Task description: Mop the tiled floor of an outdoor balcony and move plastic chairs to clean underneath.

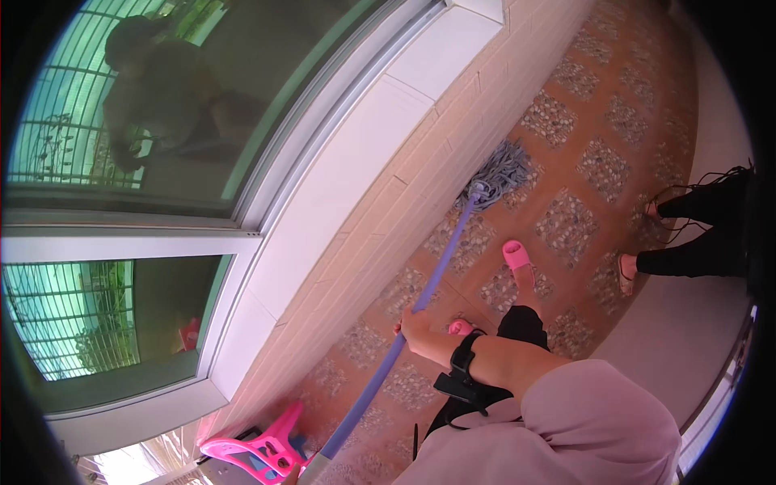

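Note:
A string mop with a grey head (500, 173) and a long blue-purple handle (370, 385) slants across the view. Its strands lie on the pebble-inlaid floor against the foot of the tiled wall. My right hand (416, 325) is closed around the middle of the handle, and a black strap with a small device sits on that forearm. At the bottom edge, part of my left hand (293, 475) shows at the grey upper section of the handle; the rest is cut off. My feet, in pink slippers (516, 254), stand beside the handle.
A pink plastic chair or stool (267, 451) stands at the lower left by the wall. Above the wall runs a white ledge (364, 163) below reflective windows (176, 109). Another person in black trousers (697, 242) and sandals stands at the right, with dark cords hanging nearby.

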A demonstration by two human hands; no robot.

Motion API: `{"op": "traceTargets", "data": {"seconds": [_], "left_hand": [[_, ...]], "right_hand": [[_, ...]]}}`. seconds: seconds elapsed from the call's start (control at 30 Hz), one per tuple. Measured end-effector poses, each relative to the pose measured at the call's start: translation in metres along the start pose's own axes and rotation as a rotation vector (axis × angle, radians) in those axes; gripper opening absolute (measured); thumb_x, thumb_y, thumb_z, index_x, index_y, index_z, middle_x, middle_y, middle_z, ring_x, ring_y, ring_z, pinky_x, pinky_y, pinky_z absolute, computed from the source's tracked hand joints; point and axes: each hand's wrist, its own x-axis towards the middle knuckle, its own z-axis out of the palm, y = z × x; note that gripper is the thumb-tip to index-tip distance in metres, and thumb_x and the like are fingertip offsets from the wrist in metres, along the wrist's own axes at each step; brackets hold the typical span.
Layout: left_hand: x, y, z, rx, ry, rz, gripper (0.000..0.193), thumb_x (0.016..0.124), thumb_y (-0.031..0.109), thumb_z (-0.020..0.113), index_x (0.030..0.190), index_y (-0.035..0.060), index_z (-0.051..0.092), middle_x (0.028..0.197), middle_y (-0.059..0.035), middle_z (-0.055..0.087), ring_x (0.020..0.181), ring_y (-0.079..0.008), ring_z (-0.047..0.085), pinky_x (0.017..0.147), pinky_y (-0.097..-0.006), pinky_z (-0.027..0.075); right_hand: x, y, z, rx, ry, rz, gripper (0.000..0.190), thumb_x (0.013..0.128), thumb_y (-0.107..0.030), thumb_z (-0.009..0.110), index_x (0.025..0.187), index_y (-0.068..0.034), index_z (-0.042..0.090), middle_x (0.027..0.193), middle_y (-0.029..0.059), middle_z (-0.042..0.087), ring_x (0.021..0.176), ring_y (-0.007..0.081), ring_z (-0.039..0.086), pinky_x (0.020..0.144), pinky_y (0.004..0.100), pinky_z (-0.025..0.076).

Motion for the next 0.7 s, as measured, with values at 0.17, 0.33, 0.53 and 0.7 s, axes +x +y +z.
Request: {"op": "traceTargets", "data": {"seconds": [0.17,0.33,0.53,0.7], "left_hand": [[-0.082,-0.023,-0.016,-0.108,0.168,-0.224,0.051,0.071,0.013,0.050,0.115,-0.0011,0.030,0.099,-0.0122,0.049,0.086,-0.0171,0.047,0.074,-0.0259,0.036],[-0.133,-0.015,-0.023,-0.123,0.396,-0.579,0.048,0.071,0.012,0.048,0.115,-0.0006,0.032,0.072,-0.0066,0.051,0.058,-0.0099,0.044,0.056,-0.0225,0.037],[-0.110,-0.011,-0.003,0.325,1.190,-0.602,0.022,0.076,0.017,0.045,0.086,-0.0007,0.054,0.062,-0.0094,0.054,0.055,-0.0177,0.049,0.054,-0.0266,0.040],[-0.101,-0.004,-0.006,-0.092,1.480,-0.409,0.028,0.076,0.023,0.046,0.081,-0.0024,0.053,0.058,-0.0114,0.052,0.054,-0.0186,0.049,0.053,-0.0282,0.041]], "right_hand": [[-0.081,0.101,0.043,-0.083,-0.022,0.266,0.016,0.075,-0.012,0.044,0.074,0.002,0.037,0.056,0.0103,0.046,0.042,0.0194,0.050,0.038,0.0294,0.045],[-0.125,0.148,0.067,-0.081,-0.303,0.611,0.015,0.075,-0.012,0.045,0.071,0.001,0.039,0.062,0.0110,0.046,0.050,0.0208,0.053,0.046,0.0319,0.049],[-0.080,0.140,0.079,0.203,-0.268,0.928,0.012,0.074,-0.009,0.048,0.075,-0.001,0.039,0.067,0.0090,0.044,0.058,0.0232,0.053,0.051,0.0374,0.049],[-0.081,0.131,0.067,0.088,-0.351,0.786,0.013,0.073,-0.008,0.049,0.077,0.000,0.039,0.066,0.0092,0.043,0.056,0.0216,0.051,0.053,0.0381,0.049]]}}
